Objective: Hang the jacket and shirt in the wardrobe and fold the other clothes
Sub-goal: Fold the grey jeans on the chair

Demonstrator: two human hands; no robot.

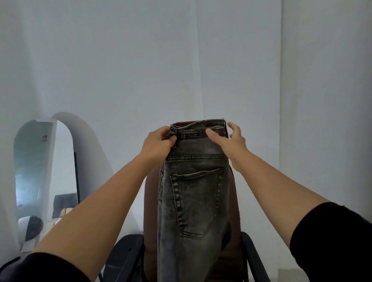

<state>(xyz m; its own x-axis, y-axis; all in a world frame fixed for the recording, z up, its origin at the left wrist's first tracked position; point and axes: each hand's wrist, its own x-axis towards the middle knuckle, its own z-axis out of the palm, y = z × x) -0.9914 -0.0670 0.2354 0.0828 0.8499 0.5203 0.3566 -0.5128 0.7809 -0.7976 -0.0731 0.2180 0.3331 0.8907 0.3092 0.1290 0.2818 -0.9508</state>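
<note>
We hold the grey jeans [193, 199] up by the waistband, already doubled leg on leg. Our left hand [158, 144] pinches one waistband corner; our right hand [230, 136] grips the other, thumb in front. Below both hands the legs hang over a brown chair [236, 249], presumably to straighten before folding.

support: brown chair [148, 224], black armrests | on it: grey jeans [187, 209] draped over backrest; waistband at top
</note>
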